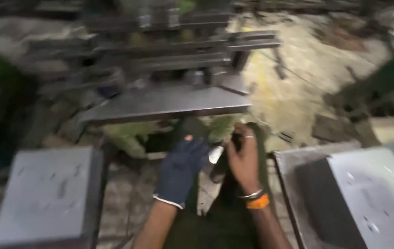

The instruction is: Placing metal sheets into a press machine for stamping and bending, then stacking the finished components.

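Fingers (192, 144) of left hand (180, 170), in dark blue glove, curled beside small pale metal piece (215, 154); one bare fingertip poking through torn glove. Fingers of right hand (245, 161), bare, bent around something dark next to same piece; too blurred to tell which hand actually grips it. Both hands close together, just below front edge of flat steel plate (160, 103) on machine. Narrow gap only between plate edge and knuckles. Grey metal sheet stack (49, 193) well to left, another sheet stack (372, 193) to right, leaving open lane between them for forearms. Forearms rising from bottom, wrists angled inward; orange and silver bangles (256, 199) on right wrist. Pale dusty floor (298, 83) beyond.
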